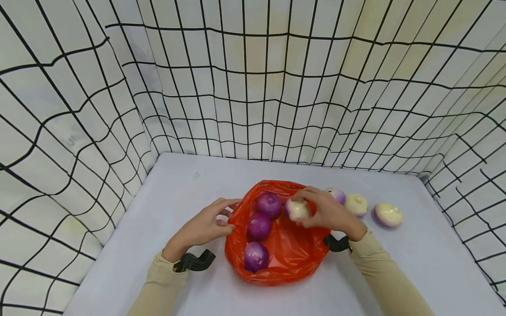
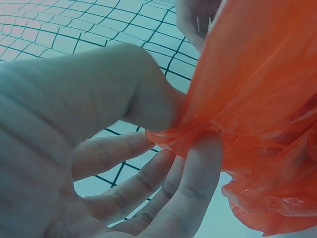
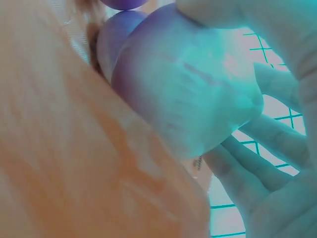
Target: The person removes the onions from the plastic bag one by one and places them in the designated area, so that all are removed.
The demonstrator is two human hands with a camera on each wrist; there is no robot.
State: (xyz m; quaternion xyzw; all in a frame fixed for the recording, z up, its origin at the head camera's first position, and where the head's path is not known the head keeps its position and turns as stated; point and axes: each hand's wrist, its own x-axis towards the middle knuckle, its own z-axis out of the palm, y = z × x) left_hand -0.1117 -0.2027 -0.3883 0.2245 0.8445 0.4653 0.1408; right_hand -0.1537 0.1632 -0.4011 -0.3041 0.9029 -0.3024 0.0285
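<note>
A red plastic bag (image 1: 294,252) stands with its mouth wide apart on the white table. My left hand (image 1: 203,226) pinches the bag's left rim, and the thin plastic (image 2: 257,94) bunches between thumb and fingers in the left wrist view. At the bag's right side, my right hand (image 1: 326,213) holds a pale onion with purple patches (image 1: 298,210) over the mouth. The same onion (image 3: 188,84) shows large in the right wrist view, between thumb and fingers. Inside the bag, along its left, lie purple onions (image 1: 256,256).
Right of the bag, several pale, purple-tinged onions (image 1: 388,214) lie on the table (image 1: 186,184); one is partly behind my right hand. Black netting (image 1: 269,70) over white panels walls in the table at the back and both sides.
</note>
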